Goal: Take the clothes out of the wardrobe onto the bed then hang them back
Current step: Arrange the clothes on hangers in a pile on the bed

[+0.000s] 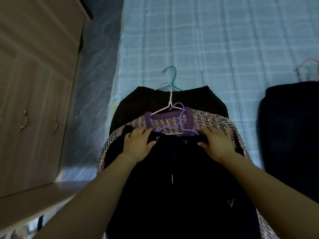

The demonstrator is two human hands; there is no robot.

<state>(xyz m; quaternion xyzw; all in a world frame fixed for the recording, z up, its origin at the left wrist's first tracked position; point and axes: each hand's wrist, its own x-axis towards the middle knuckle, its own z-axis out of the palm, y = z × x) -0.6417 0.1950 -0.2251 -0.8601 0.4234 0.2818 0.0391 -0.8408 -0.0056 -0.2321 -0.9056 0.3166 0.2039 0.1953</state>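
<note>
A stack of clothes lies on the bed (215, 40). On top are dark navy drawstring trousers (172, 178). My left hand (139, 144) and my right hand (216, 144) grip the two ends of their waistband. Under them lies a purple tweed garment (212, 121) with a purple neckline, on a purple hanger (179, 116) and a white hanger (170, 100). Beneath that is a black garment (138, 102) on a teal hanger (172, 78).
A beige cabinet (38, 83) with metal handles stands close on the left, with a narrow gap to the bed. Another dark garment (290, 131) on a pink hanger (307, 66) lies on the bed at the right.
</note>
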